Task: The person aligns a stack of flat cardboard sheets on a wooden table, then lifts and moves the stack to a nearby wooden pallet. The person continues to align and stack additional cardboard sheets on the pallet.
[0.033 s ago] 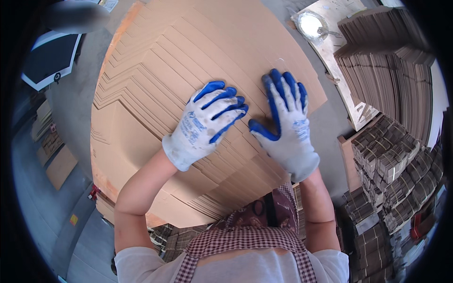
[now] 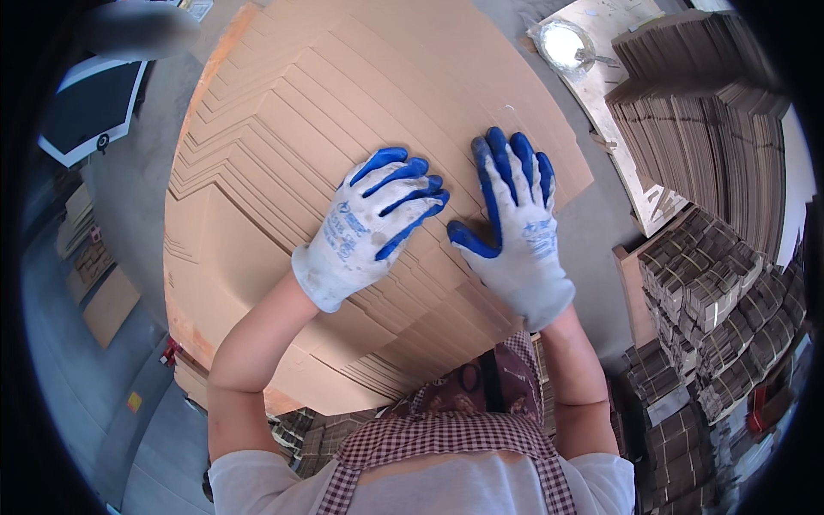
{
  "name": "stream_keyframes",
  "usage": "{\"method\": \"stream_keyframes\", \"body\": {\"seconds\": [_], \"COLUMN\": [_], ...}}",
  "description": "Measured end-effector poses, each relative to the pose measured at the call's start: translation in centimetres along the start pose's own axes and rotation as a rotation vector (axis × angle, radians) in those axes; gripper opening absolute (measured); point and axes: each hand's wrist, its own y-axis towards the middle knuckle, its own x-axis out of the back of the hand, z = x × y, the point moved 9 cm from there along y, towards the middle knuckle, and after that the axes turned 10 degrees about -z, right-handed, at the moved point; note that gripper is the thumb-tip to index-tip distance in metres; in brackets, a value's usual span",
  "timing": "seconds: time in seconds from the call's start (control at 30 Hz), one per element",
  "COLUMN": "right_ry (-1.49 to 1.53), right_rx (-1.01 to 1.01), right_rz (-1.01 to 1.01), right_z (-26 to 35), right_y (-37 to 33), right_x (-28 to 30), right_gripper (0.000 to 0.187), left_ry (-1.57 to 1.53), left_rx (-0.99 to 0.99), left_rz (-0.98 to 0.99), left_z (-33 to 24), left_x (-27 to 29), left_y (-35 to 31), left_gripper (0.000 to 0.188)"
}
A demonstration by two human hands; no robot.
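A wide spread of overlapping brown cardboard sheets [image 2: 283, 120] lies in front of me, their edges stepped like a fanned stack. My left hand [image 2: 360, 215], in a white work glove with blue-coated fingers, rests on the sheets near the middle. Its fingers are slightly bent and point to the right, with nothing in them. To the right of it, my right hand [image 2: 519, 223], gloved the same way, lies flat on the cardboard. Its fingers are stretched away from me and its thumb is spread toward my left hand.
Tall stacks of dark cardboard [image 2: 704, 154] stand at the far right, beside a wooden board [image 2: 631, 146] bearing a shiny round roll [image 2: 566, 45]. Strapped cardboard bundles [image 2: 712, 283] are piled at the right. A dark-windowed white panel [image 2: 94, 107] and flat cardboard pieces [image 2: 112, 305] are on the left.
My right hand has shifted slightly to the left on the cardboard. My left hand has barely moved, and the sheets lie as before.
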Motion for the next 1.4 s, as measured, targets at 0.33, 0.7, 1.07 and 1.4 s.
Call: {"method": "stream_keyframes", "body": {"seconds": [0.33,0.7,1.07,1.4], "right_ry": [-0.009,-0.018,0.033,0.001], "right_rx": [-0.035,-0.045,-0.001,-0.012], "right_rz": [-0.013,0.009,-0.04,-0.049], "right_z": [0.0,-0.5,0.1,1.5], "right_y": [-0.3,-0.3,-0.9,-2.0], "right_x": [-0.2,-0.6,0.1,-1.1], "right_gripper": [0.093,0.094,0.088,0.087], "left_ry": [0.18,0.162,-0.047,0.21], "left_rx": [-0.078,-0.081,0.057,-0.055], "left_rz": [0.068,0.018,-0.117,0.023], "left_z": [-1.6,-1.5,0.2,-1.2], "left_x": [-1.2,-1.0,0.9,1.3], "left_y": [-1.8,-2.7,-2.3,-3.1], "left_gripper": [0.035,0.036,0.034,0.041]}}
